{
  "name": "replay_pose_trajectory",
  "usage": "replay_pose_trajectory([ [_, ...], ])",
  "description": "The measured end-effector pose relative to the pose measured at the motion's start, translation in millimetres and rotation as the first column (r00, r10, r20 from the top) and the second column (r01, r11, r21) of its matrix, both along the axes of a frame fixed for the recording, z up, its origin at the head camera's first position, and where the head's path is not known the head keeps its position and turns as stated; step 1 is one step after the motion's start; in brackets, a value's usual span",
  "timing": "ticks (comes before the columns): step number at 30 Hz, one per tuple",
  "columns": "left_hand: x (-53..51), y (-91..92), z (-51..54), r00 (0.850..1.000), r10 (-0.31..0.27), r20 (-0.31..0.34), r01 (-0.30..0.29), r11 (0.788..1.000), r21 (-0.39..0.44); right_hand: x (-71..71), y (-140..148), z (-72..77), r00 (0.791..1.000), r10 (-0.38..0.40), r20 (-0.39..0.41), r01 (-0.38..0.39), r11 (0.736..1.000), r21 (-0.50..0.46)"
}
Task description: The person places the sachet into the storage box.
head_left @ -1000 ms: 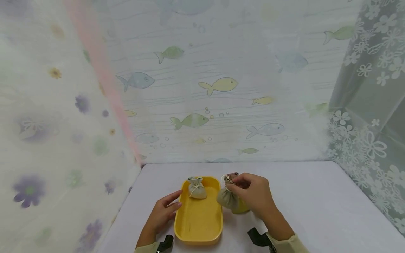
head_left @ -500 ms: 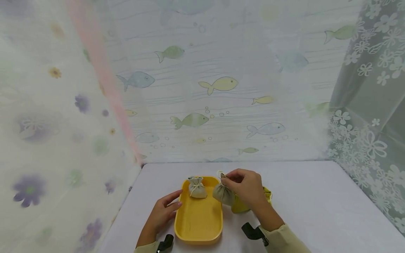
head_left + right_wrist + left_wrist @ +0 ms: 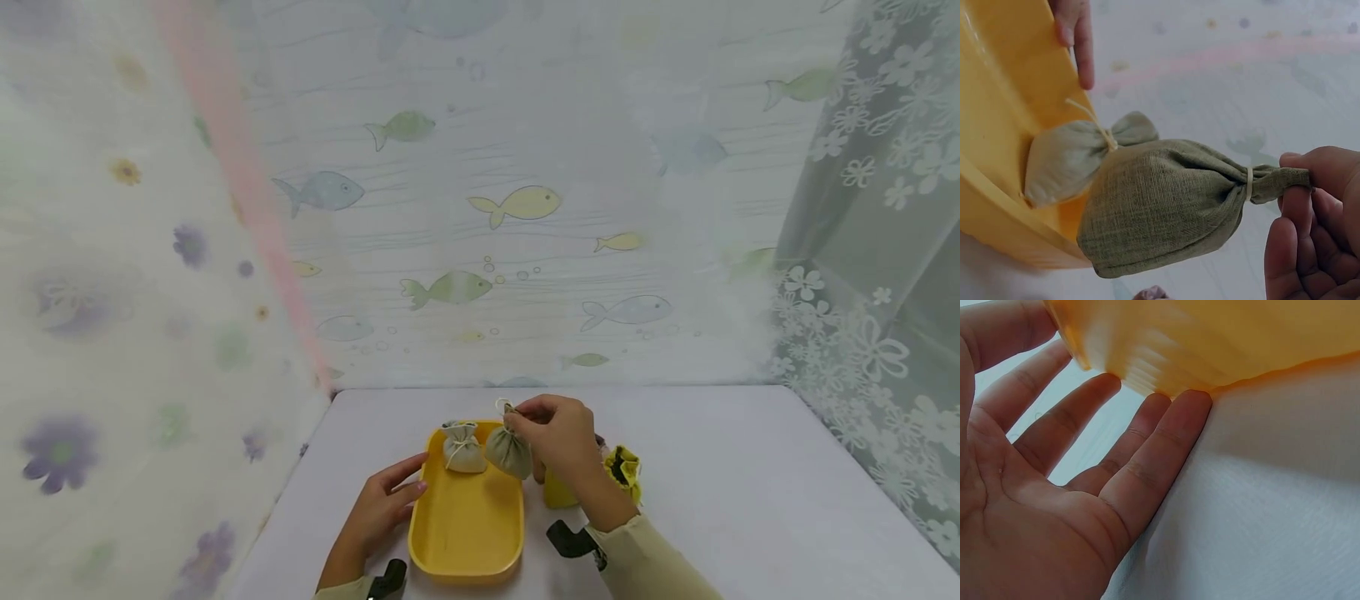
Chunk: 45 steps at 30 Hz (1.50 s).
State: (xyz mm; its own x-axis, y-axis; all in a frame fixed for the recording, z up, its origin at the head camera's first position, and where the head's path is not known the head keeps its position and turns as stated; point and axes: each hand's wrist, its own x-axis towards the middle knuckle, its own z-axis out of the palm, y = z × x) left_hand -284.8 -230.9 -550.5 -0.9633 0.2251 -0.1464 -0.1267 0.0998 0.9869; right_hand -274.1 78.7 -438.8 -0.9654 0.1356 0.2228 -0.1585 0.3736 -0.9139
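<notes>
My right hand [image 3: 564, 433] pinches the gathered neck of a grey-green drawstring pouch [image 3: 1166, 212] between thumb and fingertips. In the head view the pouch hangs over the far right part of a yellow tray [image 3: 467, 533]. Inside the tray, at its far end, a pale cream pouch [image 3: 463, 450] with a tied cord sits upright. My left hand [image 3: 378, 508] touches the tray's left side; in the left wrist view its straight fingers [image 3: 1166, 437] rest against the tray's outer wall.
Right of the tray, partly behind my right wrist, lies a yellow pouch [image 3: 558, 492] beside another yellow gathered pouch end [image 3: 624, 467]. A brownish bit of cloth [image 3: 601, 443] shows beside it. Patterned curtains [image 3: 480, 250] hang beyond the white table [image 3: 712, 483].
My right hand has moved left with the grey-green pouch, from beside the tray to over its far right part. The yellow pouch on the table shows more. My left hand stays at the tray.
</notes>
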Motion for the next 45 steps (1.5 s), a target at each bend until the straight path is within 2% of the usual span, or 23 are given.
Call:
replay_pose_trajectory([
  [4,-0.9,1.3,-1.0,1.000,-0.005,-0.003,0.005,1.000,-0.002,-5.2,-3.9,-3.9,0.999,-0.024,0.028,0.024,1.000,0.000],
  [16,-3.4,2.3,-6.0,1.000,-0.011,0.010,0.011,1.000,-0.005,-13.7,-12.1,-12.1,0.999,-0.043,-0.004,0.043,0.999,-0.004],
  [25,-4.9,2.4,-3.8,1.000,0.000,0.012,0.000,1.000,-0.012,-19.1,-16.2,-10.4,0.999,-0.046,-0.012,0.046,0.999,-0.005],
  [30,-1.2,-0.6,-3.6,1.000,0.005,0.005,-0.005,1.000,-0.012,-24.8,-22.9,-22.8,0.999,-0.040,0.006,0.040,0.999,0.005],
  [36,6.8,-10.7,-3.5,1.000,0.024,0.002,-0.024,1.000,-0.018,-27.0,-31.6,-35.4,1.000,0.006,-0.022,-0.005,0.999,0.046],
  [41,1.1,-5.5,-2.8,1.000,0.016,-0.005,-0.017,0.999,-0.040,-29.6,-25.2,-40.0,0.999,-0.013,-0.041,0.018,0.993,0.121],
  [45,-2.3,-1.0,-3.8,1.000,0.016,0.000,-0.016,1.000,-0.021,-32.4,-21.8,-45.0,1.000,0.015,-0.016,-0.012,0.983,0.183],
])
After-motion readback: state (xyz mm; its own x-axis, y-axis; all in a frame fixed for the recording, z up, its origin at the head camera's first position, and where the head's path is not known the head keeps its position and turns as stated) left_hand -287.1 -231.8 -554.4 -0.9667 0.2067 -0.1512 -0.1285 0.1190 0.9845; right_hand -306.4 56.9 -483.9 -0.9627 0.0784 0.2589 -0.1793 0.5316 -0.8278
